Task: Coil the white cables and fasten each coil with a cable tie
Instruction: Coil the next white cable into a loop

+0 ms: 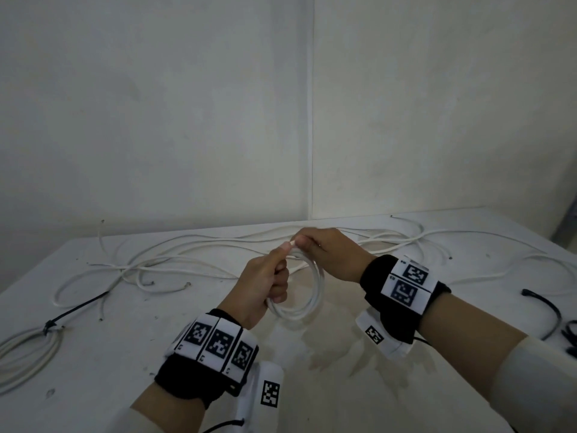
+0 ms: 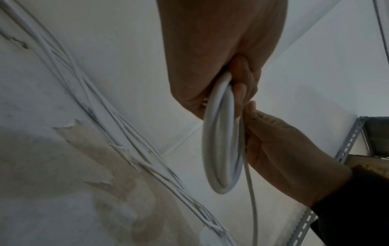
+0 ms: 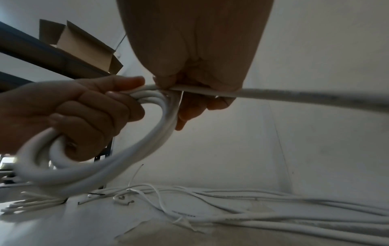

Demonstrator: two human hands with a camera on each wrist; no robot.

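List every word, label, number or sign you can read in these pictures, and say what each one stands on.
No text can be read.
Square black-and-white code markers on the left wristband and the right wristband: patterns, not words; the tiny characters beside them are too small to read.
Faint print along the cable pulled by the right hand: blurred.
Print on a loose cable on the table: too small.

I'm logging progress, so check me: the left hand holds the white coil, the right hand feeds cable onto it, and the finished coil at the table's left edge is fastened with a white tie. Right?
Not quite: the tie on the finished coil is black, not white, as the head view shows. The rest stands: the left hand holds the white coil and the right hand feeds cable onto it.
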